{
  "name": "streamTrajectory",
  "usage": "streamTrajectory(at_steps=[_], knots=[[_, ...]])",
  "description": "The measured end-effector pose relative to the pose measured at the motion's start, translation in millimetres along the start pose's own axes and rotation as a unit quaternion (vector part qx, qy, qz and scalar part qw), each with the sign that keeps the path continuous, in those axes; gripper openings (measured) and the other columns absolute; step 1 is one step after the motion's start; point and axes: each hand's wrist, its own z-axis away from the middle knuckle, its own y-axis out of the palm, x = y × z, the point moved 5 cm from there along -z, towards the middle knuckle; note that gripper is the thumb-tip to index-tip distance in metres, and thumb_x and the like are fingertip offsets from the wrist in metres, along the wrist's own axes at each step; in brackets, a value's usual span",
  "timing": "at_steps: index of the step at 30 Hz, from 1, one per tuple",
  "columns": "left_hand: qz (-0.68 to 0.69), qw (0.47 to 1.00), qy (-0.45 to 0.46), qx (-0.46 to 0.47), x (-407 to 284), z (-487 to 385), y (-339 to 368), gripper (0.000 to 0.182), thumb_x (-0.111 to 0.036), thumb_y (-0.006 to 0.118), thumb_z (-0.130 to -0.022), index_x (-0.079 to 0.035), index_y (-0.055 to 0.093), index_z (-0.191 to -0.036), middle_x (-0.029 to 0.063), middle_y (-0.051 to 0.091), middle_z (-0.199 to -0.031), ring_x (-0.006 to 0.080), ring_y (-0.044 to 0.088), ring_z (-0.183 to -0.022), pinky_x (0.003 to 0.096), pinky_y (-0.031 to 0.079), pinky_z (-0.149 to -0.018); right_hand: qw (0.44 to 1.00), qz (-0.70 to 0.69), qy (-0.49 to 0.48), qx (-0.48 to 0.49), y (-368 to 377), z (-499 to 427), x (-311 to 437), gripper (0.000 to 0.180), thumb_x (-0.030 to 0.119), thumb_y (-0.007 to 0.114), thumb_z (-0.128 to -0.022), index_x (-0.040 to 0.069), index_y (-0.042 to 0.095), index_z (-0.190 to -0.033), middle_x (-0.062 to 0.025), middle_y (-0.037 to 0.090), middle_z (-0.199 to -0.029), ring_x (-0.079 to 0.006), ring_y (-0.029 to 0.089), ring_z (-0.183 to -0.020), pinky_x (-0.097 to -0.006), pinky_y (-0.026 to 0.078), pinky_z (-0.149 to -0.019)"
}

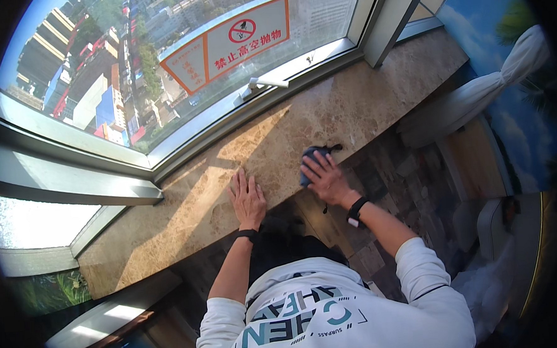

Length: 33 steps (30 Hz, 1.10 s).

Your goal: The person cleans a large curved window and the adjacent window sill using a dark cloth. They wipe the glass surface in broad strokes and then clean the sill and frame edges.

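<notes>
My left hand [248, 199] lies palm down on the brown marble windowsill [304, 120], fingers slightly spread and nothing in them. To its right, my right hand [328, 178] presses a dark blue cloth item [311, 155] against the sill near the front edge. Most of that cloth is hidden under my palm and fingers. A short black cord end [335, 148] sticks out from its far side. Whether it is a folded cloth or a small pouch, I cannot tell. Both wrists wear dark bands.
Beyond the sill stands a framed window [327, 25] with a handle [268, 83] and a warning sticker [248, 38]. A frame post [70, 173] reaches the sill at left. A tied white curtain [477, 95] hangs at right. Patchwork flooring [368, 264] lies below the sill's front edge.
</notes>
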Motion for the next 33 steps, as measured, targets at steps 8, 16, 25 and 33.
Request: streamTrajectory(at_steps=[8, 16, 25, 33], knots=[[0.041, 0.999, 0.011, -0.003, 8, 3, 5, 0.036, -0.022, 0.057, -0.098, -0.008, 0.061, -0.131, 0.0117, 0.039, -0.161, 0.0328, 0.029, -0.152, 0.0576, 0.019, -0.122, 0.998, -0.055, 0.025, -0.035, 28, -26, 78, 0.055, 0.041, 0.06, -0.096, 0.015, 0.056, -0.144, -0.0091, 0.041, -0.159, -0.0367, 0.03, -0.15, -0.0567, 0.021, -0.122], [0.095, 0.995, -0.001, -0.001, 20, -2, 5, 0.03, -0.019, 0.06, -0.096, -0.007, 0.066, -0.123, 0.0125, 0.045, -0.156, 0.0326, 0.036, -0.148, 0.0529, 0.023, -0.121, 0.948, 0.068, 0.304, -0.065, -3, -31, -106, 0.061, 0.043, 0.054, -0.101, 0.016, 0.044, -0.154, -0.0177, 0.019, -0.168, -0.0464, 0.013, -0.153, -0.0632, 0.012, -0.122], [0.254, 0.964, -0.079, -0.02, 34, -39, 3, 0.033, -0.013, 0.059, -0.097, 0.001, 0.062, -0.127, 0.0225, 0.055, -0.145, 0.0394, 0.047, -0.138, 0.0458, 0.036, -0.115, 0.995, 0.01, 0.079, -0.061, 79, -113, 100, 0.058, 0.043, 0.055, -0.099, 0.018, 0.048, -0.151, -0.0159, 0.025, -0.166, -0.0431, 0.019, -0.153, -0.061, 0.017, -0.122], [0.201, 0.976, -0.08, -0.004, 40, -33, 11, 0.036, -0.014, 0.058, -0.098, -0.003, 0.059, -0.132, 0.02, 0.048, -0.153, 0.0376, 0.037, -0.146, 0.0482, 0.028, -0.119, 0.968, 0.055, 0.243, 0.022, 28, -104, -38, 0.062, 0.048, 0.044, -0.104, 0.014, 0.04, -0.156, -0.0165, 0.019, -0.168, -0.0411, 0.009, -0.156, -0.06, 0.004, -0.124]])
